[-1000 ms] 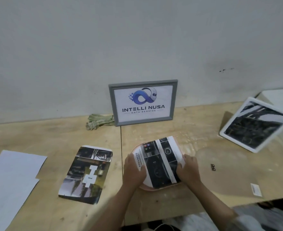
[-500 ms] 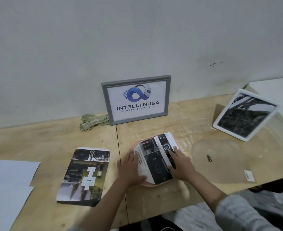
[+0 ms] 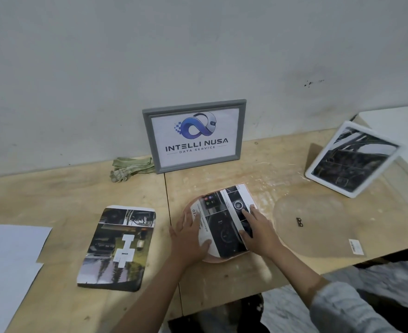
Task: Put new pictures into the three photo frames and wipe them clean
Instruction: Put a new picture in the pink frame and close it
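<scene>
Both the left hand (image 3: 190, 237) and right hand (image 3: 258, 233) press flat, fingers straight, on the glossy printed picture (image 3: 224, 221) covering the round pink frame (image 3: 213, 259).

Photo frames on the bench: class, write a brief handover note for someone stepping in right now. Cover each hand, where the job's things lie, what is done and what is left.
Left hand: flat, pressing the left side of the cut picture.
Right hand: fingers straight, pressing its right side.
The cut picture lies on the pink oval frame, flat at the front of the bench.
Grey frame leans on the wall, logo print inside. White frame stands at right, picture inside.
Clear oval pane lies loose beside the pink frame. Cloth lies beside the grey frame.
Left: seat the picture, refit the pane. Wiping cannot be judged.
</scene>
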